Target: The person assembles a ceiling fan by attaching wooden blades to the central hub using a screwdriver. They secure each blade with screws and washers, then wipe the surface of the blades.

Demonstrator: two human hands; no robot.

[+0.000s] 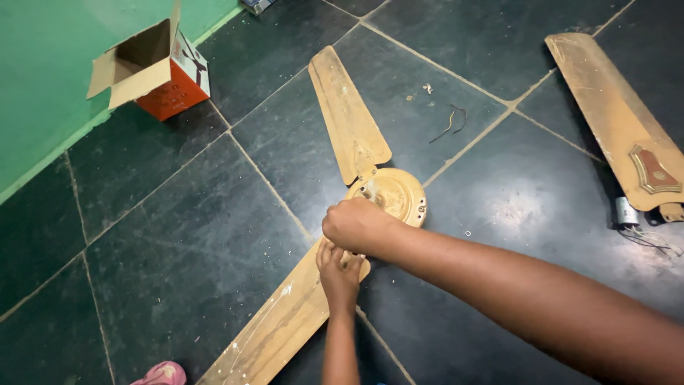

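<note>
Ceiling fan laid flat on a dark tiled floor, both hands closed at the root of one blade.

The fan motor hub (pixel 390 194) is set on the floor so the blade joint can be reached from above. The right hand (pixel 354 224) is clenched in a fist over the hub's near edge; what it grips cannot be told. The left hand (pixel 339 274) is pressed just below it on the near blade (pixel 278 328), fingers curled, steadying it. A second blade (pixel 347 114) runs away beyond the hands. A detached blade (pixel 620 121) lies well apart to the right. Far left of the hands, an open orange-and-white cardboard box (pixel 160 71) is tilted against the green wall (pixel 50 85).
</note>
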